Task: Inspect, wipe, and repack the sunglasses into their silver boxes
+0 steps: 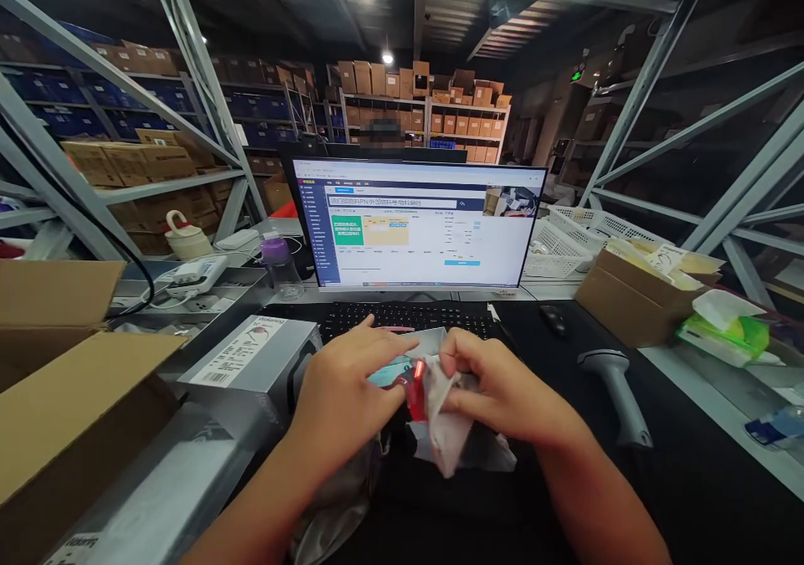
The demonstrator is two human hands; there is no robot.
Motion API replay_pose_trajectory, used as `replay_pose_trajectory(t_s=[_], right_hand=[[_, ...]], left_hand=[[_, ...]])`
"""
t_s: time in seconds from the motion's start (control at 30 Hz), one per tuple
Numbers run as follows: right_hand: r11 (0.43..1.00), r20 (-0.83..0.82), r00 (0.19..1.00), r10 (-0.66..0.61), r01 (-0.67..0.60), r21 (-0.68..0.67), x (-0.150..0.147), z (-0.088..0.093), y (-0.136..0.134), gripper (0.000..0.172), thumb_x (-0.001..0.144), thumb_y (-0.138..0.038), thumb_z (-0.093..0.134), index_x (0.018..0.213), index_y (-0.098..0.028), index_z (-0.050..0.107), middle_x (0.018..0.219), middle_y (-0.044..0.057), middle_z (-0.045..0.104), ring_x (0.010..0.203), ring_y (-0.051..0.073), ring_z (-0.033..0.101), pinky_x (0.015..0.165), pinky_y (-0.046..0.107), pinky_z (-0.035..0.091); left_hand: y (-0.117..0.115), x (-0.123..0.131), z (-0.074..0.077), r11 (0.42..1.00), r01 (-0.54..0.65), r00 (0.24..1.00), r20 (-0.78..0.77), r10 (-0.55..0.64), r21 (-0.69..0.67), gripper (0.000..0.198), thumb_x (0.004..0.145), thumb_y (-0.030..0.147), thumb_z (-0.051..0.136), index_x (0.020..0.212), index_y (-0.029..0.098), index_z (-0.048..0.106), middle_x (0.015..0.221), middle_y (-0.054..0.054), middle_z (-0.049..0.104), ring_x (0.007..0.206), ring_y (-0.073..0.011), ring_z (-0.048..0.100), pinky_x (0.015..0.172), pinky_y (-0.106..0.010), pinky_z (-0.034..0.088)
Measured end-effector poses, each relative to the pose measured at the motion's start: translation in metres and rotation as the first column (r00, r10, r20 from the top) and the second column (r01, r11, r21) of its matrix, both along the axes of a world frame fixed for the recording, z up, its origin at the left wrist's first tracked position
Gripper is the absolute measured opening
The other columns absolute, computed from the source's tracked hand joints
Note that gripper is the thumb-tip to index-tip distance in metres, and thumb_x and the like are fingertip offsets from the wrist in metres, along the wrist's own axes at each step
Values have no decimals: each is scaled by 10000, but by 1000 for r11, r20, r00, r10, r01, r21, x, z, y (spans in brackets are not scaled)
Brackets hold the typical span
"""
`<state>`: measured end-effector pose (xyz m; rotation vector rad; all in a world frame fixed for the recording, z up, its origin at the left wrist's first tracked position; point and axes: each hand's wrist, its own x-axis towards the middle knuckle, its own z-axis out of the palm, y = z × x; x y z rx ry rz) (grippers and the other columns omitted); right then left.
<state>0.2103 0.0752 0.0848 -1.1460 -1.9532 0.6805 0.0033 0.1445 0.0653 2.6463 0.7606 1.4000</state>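
While the left hand point(348, 398) and right hand point(502, 389) hold their fingers closed on a crumpled plastic bag point(447, 431) below the keyboard point(402, 318) | risk: bag slips free | cause: slack, creased folds

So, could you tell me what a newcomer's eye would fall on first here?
The bright white-screened computer monitor glowing straight ahead comes first. Just below it, in the middle, the left hand and right hand are at crumpled pale plastic wrapping with a vivid red patch. Off to the right sits an open brown cardboard box.
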Motion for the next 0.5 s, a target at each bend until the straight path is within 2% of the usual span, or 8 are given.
replay_pose_trajectory(t_s=[0.1, 0.2, 0.33, 0.43, 0.5], right_hand=[[994, -15, 994, 107, -106, 15, 19, 7, -1, 230, 726, -71, 638, 726, -218, 461, 695, -75, 470, 626, 101, 390, 569, 203, 306], [995, -82, 992, 97, -97, -1, 27, 10, 1, 251, 716, -105, 651, 671, -213, 430, 676, -63, 449, 616, 104, 372, 547, 205, 310], [997, -197, 978, -68, 74, 21, 18, 5, 5, 262, 764, -185, 691, 684, -211, 443, 681, -47, 472, 626, 111, 390, 533, 203, 317], [987, -230, 964, -136, 152, 53, 13, -1, 10, 255, 784, -208, 694, 697, -215, 455, 677, -47, 494, 615, 114, 422, 538, 208, 333], [948, -294, 921, -256, 299, 112, 17, -3, 13, 226, 809, -220, 680, 735, -223, 466, 686, -45, 527, 599, 117, 444, 538, 212, 343]], left_hand=[[-1, -3, 2, 1000, 10, 998, 62, -10, 2, 353, 706, 90, 634, 1003, 251, 736, 956, 31, 781, 874, -171, 731, 1076, -463, 512], [-4, 1, 2, 1000, 15, 998, 65, -14, -3, 393, 719, 83, 627, 1054, 264, 722, 974, 37, 777, 859, -165, 731, 1085, -467, 508], [-9, 12, -4, 1000, -8, 1000, 27, 7, 23, 359, 749, 95, 584, 1051, 239, 713, 992, 4, 778, 879, -199, 736, 1060, -504, 522], [-13, 18, -7, 1000, 8, 1000, -12, -8, -7, 353, 733, 75, 536, 988, 235, 721, 932, 12, 780, 816, -185, 739, 1056, -486, 528], [-14, 19, -7, 1000, -4, 1000, 14, 4, -21, 367, 721, 80, 524, 989, 230, 724, 898, 16, 779, 786, -173, 739, 1013, -434, 561]])
